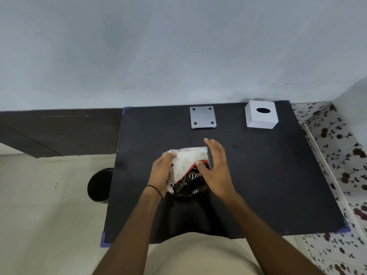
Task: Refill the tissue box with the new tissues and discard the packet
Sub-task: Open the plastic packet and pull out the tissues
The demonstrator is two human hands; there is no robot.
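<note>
A tissue packet [187, 171], clear at the top with white tissues showing and black and red print lower down, lies in the middle of the black table [268, 175]. My left hand [161, 172] grips its left side. My right hand [215, 165] rests against its right side, thumb on the wrapper and fingers spread past the far corner. The white tissue box cover [260, 114], with a round hole on top, stands at the far right of the table. Its flat grey base plate [202, 117] lies apart to the left of it.
A black bin [100, 185] stands on the pale floor just left of the table. A dark counter [59, 132] runs along the wall at the far left. Floral-patterned flooring [341, 155] lies to the right of the table.
</note>
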